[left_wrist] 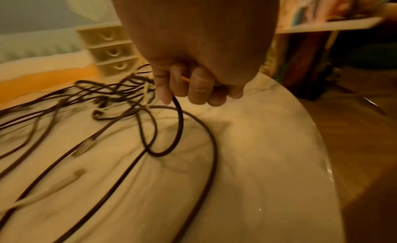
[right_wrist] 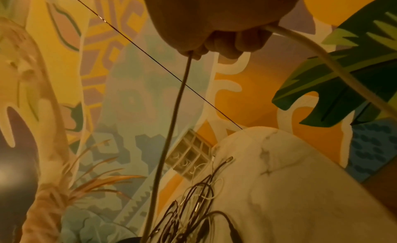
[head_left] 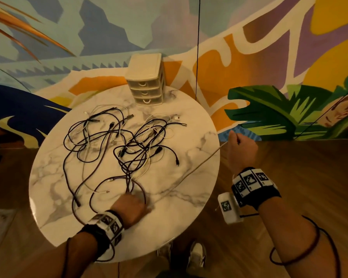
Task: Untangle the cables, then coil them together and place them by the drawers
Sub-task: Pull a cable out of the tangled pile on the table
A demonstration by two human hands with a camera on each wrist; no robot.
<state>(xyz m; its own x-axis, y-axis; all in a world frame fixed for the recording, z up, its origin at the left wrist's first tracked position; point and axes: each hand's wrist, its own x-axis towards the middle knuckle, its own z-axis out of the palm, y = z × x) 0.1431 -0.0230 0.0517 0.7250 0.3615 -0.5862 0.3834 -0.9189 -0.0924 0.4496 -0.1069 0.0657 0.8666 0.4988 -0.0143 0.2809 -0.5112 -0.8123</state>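
A tangle of black and white cables [head_left: 121, 145] sprawls over the round marble table [head_left: 189, 207]. At the table's far edge stands a small beige unit of three drawers [head_left: 147, 85]. My left hand [head_left: 129, 207] rests near the front of the table, fingers curled round a dark cable [left_wrist: 180, 127] and a thin light one. My right hand [head_left: 241, 149] hovers past the table's right edge and grips a pale cable [head_left: 199, 167]. That cable runs taut from the left hand's side up into the fist [right_wrist: 221, 42]. The tangle [right_wrist: 193, 204] and drawers [right_wrist: 189, 158] also show in the right wrist view.
A painted mural wall stands right behind the table. Wooden floor [head_left: 289, 177] lies to the right. A thin dark cord [head_left: 197, 47] hangs straight down behind the table. My shoes [head_left: 197, 255] show under the near rim.
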